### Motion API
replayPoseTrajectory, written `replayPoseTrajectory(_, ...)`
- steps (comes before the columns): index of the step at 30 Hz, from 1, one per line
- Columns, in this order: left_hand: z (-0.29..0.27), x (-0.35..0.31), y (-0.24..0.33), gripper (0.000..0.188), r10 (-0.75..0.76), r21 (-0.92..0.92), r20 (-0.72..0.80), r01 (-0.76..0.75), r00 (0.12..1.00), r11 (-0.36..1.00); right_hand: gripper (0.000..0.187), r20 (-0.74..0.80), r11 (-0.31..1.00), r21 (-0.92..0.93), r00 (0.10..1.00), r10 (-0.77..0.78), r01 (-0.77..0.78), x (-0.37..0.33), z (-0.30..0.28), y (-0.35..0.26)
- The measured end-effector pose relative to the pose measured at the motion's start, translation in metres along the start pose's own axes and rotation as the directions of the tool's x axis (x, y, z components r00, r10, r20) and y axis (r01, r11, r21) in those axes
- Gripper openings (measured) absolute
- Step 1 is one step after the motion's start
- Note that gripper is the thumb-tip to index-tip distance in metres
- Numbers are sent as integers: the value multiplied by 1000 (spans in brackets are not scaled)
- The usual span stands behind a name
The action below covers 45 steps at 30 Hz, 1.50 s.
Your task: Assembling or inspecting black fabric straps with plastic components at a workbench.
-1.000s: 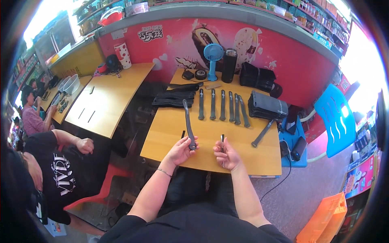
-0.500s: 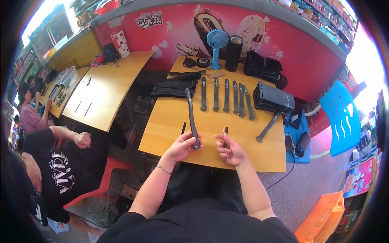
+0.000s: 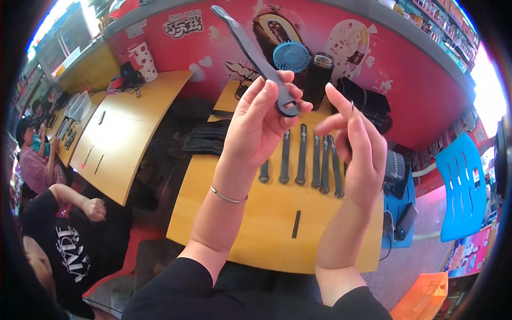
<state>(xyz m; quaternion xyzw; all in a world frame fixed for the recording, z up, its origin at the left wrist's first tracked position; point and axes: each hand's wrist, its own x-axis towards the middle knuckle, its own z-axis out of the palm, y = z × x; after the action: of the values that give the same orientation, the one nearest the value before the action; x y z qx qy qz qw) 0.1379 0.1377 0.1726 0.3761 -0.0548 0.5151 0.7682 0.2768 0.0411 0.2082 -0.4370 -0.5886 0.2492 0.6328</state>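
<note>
**Grey strap held up for the pin**

Grey strap (image 3: 250, 50), a long flat band, is raised in front of us, well above the yellow worktop (image 3: 256, 224). Our left hand (image 3: 261, 117) grips it near the looped end, fingers closed around it, the rest angling up and left. Our right hand (image 3: 354, 146) pinches a thin dark pin (image 3: 352, 108), just beside the loop. More straps (image 3: 301, 160) lie in a row below. We judge it best to hold the loop steady and line the pin up square before pushing.
</note>
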Motion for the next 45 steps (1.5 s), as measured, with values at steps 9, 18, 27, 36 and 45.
replayPoseTrajectory(9, -41, 23, -22, 38, -67, -19, -223, 64, 973, 998, 31, 7, 965, -247, 996, 87, -82, 22, 8, 43)
replayPoseTrajectory(18, -46, 19, -29, 25, -79, -51, -250, 68, 965, 996, 33, 90, 965, -258, 993, 75, -49, 17, 14, 53)
replayPoseTrajectory(27, -47, 22, -30, 19, -13, 48, -284, 28, 959, 998, 35, 122, 945, -323, 988, 94, -50, 23, 13, 58)
replayPoseTrajectory(36, -52, 20, -33, 23, 112, 262, -280, -36, 954, 964, 38, 123, 936, -347, 992, -22, 64, 25, 16, 67)
replayPoseTrajectory(45, -41, 19, -39, 27, 287, 385, -259, -174, 922, 906, 38, 58, 956, -276, 991, 124, -103, 24, 17, 61)
